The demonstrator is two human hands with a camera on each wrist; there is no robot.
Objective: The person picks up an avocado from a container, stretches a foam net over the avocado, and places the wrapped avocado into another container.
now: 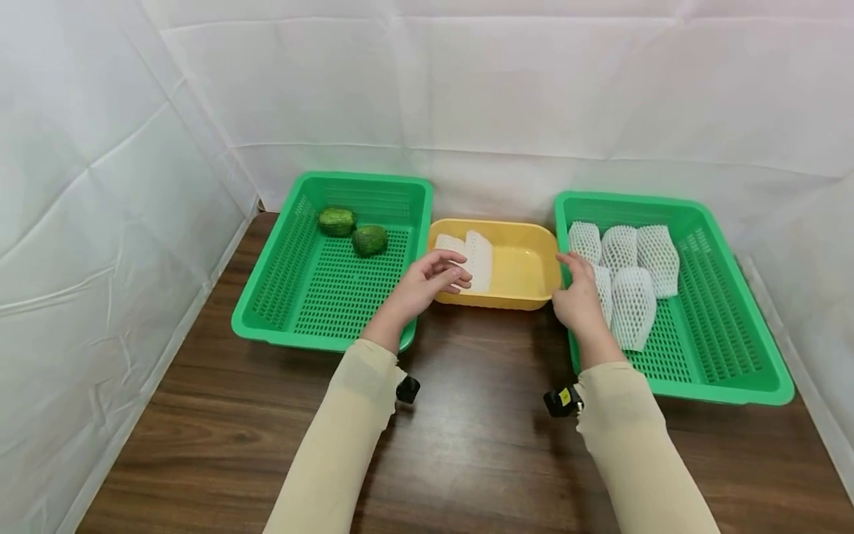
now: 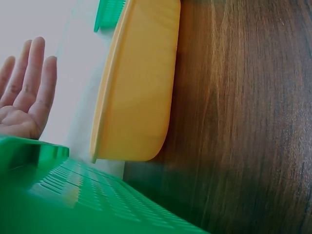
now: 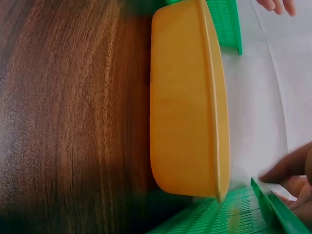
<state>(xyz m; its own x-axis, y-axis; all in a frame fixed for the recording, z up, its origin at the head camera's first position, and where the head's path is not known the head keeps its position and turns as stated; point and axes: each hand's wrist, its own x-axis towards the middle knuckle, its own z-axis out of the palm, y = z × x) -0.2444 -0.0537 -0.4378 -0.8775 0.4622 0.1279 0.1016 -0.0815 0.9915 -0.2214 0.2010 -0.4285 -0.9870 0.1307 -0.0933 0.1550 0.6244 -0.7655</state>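
My left hand (image 1: 427,283) hangs over the left end of a yellow plastic basket (image 1: 523,263), fingers relaxed and slightly bent, holding nothing. White foam net sleeves (image 1: 479,259) lie flat in that basket, partly behind the hand. My right hand (image 1: 580,298) is at the near left rim of the right green basket (image 1: 734,326), its fingers loosely bent with nothing seen in them. In the right wrist view, its blurred fingers (image 3: 287,168) overlap that rim. Several bulging white foam net sleeves (image 1: 632,304) lie inside, their contents covered.
A second green basket (image 1: 267,326) stands on the left with two avocados (image 1: 336,221) near its back. All three baskets stand side by side on a dark wooden table (image 1: 467,430). White cloth (image 1: 494,89) hangs behind and at both sides.
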